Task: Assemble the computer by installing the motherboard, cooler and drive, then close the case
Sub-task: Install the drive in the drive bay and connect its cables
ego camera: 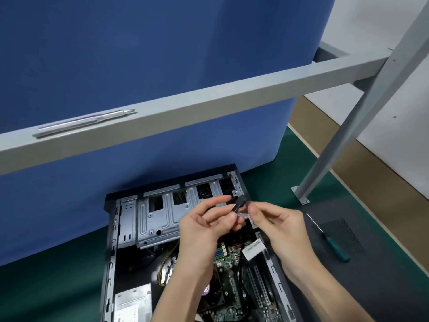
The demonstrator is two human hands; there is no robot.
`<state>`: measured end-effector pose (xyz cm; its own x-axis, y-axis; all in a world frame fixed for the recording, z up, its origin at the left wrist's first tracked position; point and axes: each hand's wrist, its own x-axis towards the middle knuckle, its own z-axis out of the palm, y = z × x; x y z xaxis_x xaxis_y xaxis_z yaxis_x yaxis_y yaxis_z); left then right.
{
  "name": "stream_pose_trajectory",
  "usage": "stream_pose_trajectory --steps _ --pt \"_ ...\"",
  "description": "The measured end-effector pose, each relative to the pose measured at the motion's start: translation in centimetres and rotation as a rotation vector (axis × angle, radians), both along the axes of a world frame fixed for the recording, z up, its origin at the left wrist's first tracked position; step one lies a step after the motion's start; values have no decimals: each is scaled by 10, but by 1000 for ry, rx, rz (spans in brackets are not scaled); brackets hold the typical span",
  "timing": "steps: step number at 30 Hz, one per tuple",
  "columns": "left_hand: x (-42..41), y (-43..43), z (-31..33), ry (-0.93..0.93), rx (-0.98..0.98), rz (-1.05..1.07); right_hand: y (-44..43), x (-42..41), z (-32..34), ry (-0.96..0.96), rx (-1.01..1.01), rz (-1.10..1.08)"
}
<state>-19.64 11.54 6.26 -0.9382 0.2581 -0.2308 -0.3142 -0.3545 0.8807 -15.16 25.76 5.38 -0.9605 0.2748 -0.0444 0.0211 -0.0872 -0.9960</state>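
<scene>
An open black computer case [109, 242] lies on the green floor mat, its grey drive cage [160, 219] at the far end. Inside, the green motherboard [228, 256] sits with a cooler fan [214, 291] partly hidden under my left forearm. My left hand [204, 228] and my right hand [271, 221] meet above the cage and together pinch a black cable connector [239, 203]. Its cable runs down behind my hands, mostly hidden. A grey power supply [132, 303] sits at the case's near left.
A teal-handled screwdriver [334, 245] lies on the black perforated side panel [341, 231] right of the case. A grey frame beam [209, 105] crosses overhead, carrying a silver pen-like tool [86, 122]. A grey post [343, 140] is bolted to the floor; a blue partition [139, 54] stands behind.
</scene>
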Motion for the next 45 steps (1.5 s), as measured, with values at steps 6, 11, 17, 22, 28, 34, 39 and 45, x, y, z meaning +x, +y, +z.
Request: stream_pose_trajectory --steps 6,11,17,22,28,34,39,45 --pt "-2 -9 7 197 -129 2 -22 -8 1 27 -245 -21" --pt "0 -14 -2 246 -174 -52 -33 -5 -9 9 -397 -66" --pt "10 -29 -49 206 -635 103 -18 5 -29 -116 -610 -226" --pt "14 -25 -96 -199 -668 29 -30 15 -61 -407 -327 -185" --pt "-1 -3 -115 -543 -278 77 -51 8 -91 -475 -281 -247" --pt "-4 10 -123 -601 -21 135 -67 -5 -117 -432 -157 -452" --pt "-5 12 -133 -562 6 195 -73 -13 -132 -391 -21 -589" --pt "-5 15 -138 -514 4 233 -77 -14 -135 -373 108 -658"
